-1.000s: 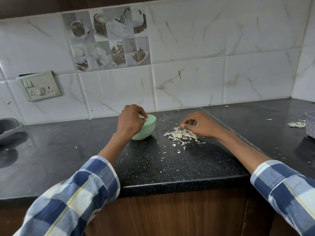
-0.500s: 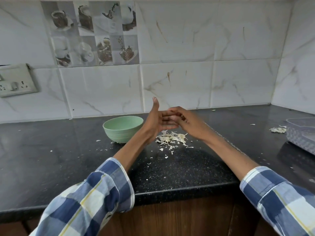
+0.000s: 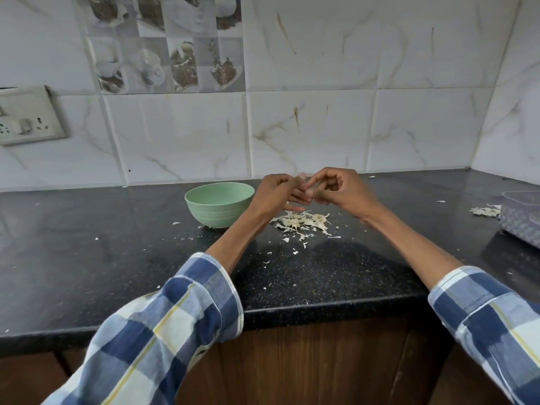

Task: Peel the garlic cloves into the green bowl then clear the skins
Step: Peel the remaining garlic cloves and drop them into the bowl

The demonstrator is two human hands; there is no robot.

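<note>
Your left hand [image 3: 276, 194] and right hand [image 3: 339, 190] met in the air above the worktop [image 3: 87, 258], fingertips touching each other. The fingers [image 3: 298, 200] of your left hand reached out fairly straight toward the right, while your right-hand fingers [image 3: 321, 178] were curled, thumb and forefinger closing on the tips of the left. A small pale fleck showed just above where they met, but motion blur made it impossible to tell whether it was a garlic clove, a bit of skin, or what either hand actually held. Directly below your fingers lay the heap of garlic skins [image 3: 304, 222], pale and papery, with loose flakes scattered toward you across the dark stone. The green bowl [image 3: 219, 204] stood upright just to the left of your left hand, near your wrist; its inside could not be seen from this angle. Well off to the right of your right hand, a second, smaller clump of skins [image 3: 485, 211] lay beside a patterned container [image 3: 521, 220] at the frame's edge. Far to the left of your fingers, a switch plate [image 3: 27, 116] sat on the tiled wall. Both your checked sleeves [image 3: 163, 325] hung over the worktop's near edge.
</note>
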